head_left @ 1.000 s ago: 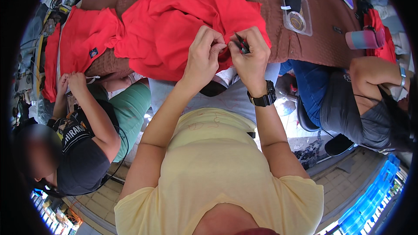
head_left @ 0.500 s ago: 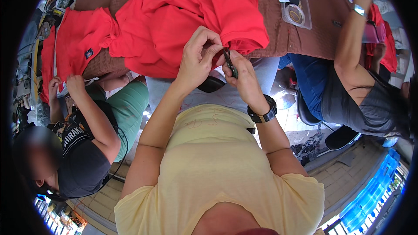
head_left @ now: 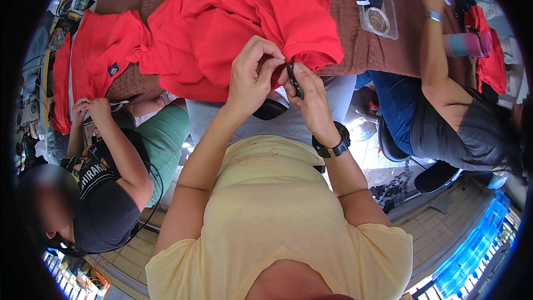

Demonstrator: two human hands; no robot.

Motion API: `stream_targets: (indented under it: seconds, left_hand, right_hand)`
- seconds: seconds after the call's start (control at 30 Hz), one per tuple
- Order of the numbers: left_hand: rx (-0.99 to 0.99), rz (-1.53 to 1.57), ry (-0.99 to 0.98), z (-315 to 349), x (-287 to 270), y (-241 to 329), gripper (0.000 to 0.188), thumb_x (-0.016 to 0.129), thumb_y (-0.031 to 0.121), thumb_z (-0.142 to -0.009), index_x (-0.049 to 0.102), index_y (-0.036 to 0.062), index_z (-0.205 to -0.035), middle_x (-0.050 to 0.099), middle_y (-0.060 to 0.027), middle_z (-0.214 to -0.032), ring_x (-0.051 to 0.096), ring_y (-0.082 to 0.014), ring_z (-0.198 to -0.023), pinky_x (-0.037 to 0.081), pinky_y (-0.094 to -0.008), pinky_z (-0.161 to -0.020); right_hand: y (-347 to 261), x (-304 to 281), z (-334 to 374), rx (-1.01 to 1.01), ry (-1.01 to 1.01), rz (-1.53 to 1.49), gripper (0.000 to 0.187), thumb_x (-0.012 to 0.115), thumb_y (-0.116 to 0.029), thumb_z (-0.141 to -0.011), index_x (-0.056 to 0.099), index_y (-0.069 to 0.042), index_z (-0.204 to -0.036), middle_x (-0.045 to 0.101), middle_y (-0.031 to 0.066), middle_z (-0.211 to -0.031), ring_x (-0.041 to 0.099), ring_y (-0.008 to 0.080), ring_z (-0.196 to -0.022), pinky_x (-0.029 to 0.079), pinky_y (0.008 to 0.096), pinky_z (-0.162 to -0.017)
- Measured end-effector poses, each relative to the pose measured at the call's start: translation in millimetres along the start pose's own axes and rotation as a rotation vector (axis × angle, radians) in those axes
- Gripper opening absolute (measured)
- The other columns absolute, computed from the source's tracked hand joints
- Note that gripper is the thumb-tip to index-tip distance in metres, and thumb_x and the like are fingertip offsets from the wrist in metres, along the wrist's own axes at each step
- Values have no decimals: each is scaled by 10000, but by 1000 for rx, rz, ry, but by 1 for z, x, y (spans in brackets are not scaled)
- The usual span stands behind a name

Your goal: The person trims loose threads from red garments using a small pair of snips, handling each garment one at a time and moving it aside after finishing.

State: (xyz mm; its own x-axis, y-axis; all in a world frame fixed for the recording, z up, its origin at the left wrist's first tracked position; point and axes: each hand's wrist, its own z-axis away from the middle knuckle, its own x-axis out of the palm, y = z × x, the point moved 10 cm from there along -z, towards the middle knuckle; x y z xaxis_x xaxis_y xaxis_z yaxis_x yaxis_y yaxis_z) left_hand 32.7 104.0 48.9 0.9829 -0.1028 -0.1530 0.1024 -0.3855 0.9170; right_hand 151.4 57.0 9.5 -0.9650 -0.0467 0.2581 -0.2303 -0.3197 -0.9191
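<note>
A large bunched red garment [head_left: 222, 33] lies over the near edge of the table, its rolled opening to the right of my fingers. My left hand [head_left: 251, 78] is closed, thumb and forefinger pinching at the garment's edge; any thread between the tips is too small to make out. In my right hand [head_left: 312, 100] is a small dark pair of thread snips [head_left: 293, 80], blades pointing up toward the left fingertips. The tips of the snips are right beside that pinch, against the red cloth.
A brown cloth covers the table [head_left: 347, 50]. At back right stands a clear plastic box [head_left: 379, 19] with a roll of tape. On the left, a person handles another red garment [head_left: 105, 39]; a person on the right reaches over the table. Loose threads [head_left: 261, 158] lie on my shirt.
My hands and the snips have barely moved. The right-hand person's arm has shifted left and lower over the table. The left-hand person's hands have come closer together.
</note>
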Motion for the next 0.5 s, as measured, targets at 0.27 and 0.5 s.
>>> stream_targets:
  seconds: [0.27,0.5]
  left_hand:
    - [57,-34,48,3,4,9,62,606,-47,-938,570,-1,-919,530,-89,-898,614,-153,-665,482,-285,-604]
    - [-120,284,97,11,4,-15,35,577,-7,-995,553,9,-977,547,-56,-905,586,-115,-754,488,-256,-677]
  right_hand:
    - [12,4,-7,77,0,-164,354,445,-355,-1059,522,-72,-859,390,-41,-685,293,43,-502,202,239,-448]
    - [6,5,-6,50,-7,-76,394,404,-340,-1062,546,-51,-836,393,-33,-656,307,56,-526,230,243,-473]
